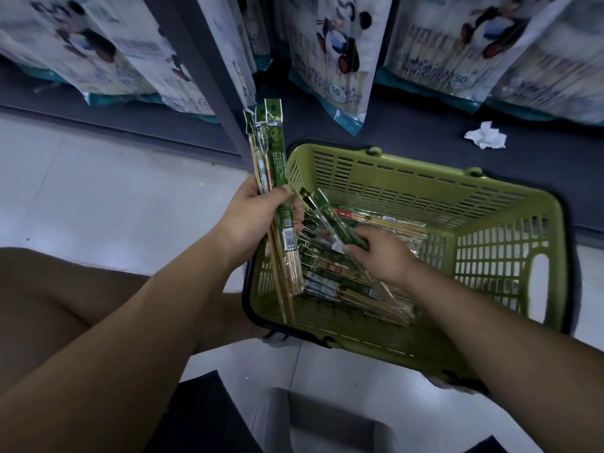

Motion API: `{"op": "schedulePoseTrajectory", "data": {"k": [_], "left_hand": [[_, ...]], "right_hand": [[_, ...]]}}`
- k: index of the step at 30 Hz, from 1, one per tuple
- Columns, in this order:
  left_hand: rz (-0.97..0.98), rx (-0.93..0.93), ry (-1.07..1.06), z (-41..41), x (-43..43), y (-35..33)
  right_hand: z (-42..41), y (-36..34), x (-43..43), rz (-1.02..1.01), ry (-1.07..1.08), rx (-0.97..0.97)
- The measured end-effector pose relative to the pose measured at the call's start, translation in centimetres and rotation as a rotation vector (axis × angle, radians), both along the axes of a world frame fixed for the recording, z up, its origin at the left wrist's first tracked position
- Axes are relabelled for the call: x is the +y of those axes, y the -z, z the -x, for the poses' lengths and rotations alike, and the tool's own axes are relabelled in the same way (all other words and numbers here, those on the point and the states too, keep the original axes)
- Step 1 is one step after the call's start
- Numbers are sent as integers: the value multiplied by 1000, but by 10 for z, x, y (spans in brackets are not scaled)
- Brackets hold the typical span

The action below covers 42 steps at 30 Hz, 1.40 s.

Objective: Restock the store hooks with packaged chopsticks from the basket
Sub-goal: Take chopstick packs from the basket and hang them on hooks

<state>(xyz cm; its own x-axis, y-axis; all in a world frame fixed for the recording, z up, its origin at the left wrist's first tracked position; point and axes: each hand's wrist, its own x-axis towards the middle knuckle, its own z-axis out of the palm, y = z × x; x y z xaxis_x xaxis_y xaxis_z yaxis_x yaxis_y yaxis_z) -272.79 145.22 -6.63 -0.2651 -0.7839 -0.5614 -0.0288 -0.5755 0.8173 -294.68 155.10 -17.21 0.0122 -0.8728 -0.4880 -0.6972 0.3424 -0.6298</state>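
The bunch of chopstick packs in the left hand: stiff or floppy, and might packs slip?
Probably stiff: the chopstick packs stand upright above the left hand without drooping. Likely light: one hand grips several. They look glossy, so may slide against each other.

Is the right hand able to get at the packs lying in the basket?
Likely yes: the basket is open-topped, and the right hand grips a pack on the pile.

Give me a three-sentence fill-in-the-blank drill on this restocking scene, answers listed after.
1. The left hand grips a bundle of ____ packs.
2. The right hand pinches one pack inside the basket, which is ____ in colour.
3. The crumpled tissue on the dark shelf base is ____ in colour.
Missing words: chopstick; green; white.
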Motion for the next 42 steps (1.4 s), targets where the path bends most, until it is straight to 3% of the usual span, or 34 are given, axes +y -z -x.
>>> {"op": "schedulePoseTrajectory", "data": {"k": [8,12,16,19,22,25,27,32,36,42], "left_hand": [[149,-21,76,13,15,-5],[96,107,14,18,16,-11],[23,99,-67,16,17,-10],[21,64,-112,16,13,-9],[31,-10,-158,10,7,-9],[19,-45,-198,1,-1,-10],[32,-46,-169,-2,-4,-10],[59,-83,-59,-5,1,-3],[97,-94,-17,-5,1,1],[82,-95,-27,-2,1,5]], "right_hand": [[-65,-89,-26,314,262,-370],[-84,-110,-27,280,150,-255],[-83,-116,-26,194,-2,-150],[-74,-115,-28,194,13,-268],[-61,-98,-28,202,277,-474],[-39,-61,-26,133,319,-222],[-26,-31,-16,-22,188,-54],[-20,21,25,-323,-156,123],[-23,42,34,-270,-244,326],[-28,60,40,-219,-194,399]]}}
